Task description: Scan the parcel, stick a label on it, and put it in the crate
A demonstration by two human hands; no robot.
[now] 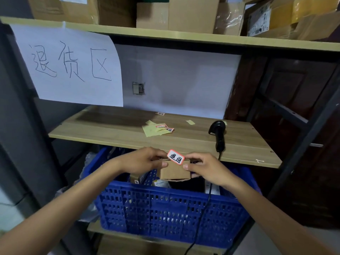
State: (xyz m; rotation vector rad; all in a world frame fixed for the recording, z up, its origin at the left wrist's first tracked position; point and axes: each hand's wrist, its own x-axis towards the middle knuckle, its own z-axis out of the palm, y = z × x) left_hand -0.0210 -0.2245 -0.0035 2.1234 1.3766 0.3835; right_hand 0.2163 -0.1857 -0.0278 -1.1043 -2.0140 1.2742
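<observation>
A small brown cardboard parcel (pixel 174 172) is held above the blue perforated crate (pixel 165 208), just in front of the shelf edge. My left hand (pixel 145 160) grips the parcel's left side. My right hand (pixel 204 167) holds its right side and pinches a white label with a red border (pixel 175 157) at the parcel's top edge. The label stands partly above the box. A black handheld scanner (pixel 218 133) lies on the wooden shelf to the right, its cable hanging down past the crate.
Yellow backing papers and spare labels (pixel 156 128) lie on the middle shelf (pixel 110 129). The crate holds several other parcels. A handwritten paper sign (pixel 70 65) hangs at upper left. Cardboard boxes (pixel 184 13) fill the top shelf. A dark metal shelf frame (pixel 303 144) rises on the right.
</observation>
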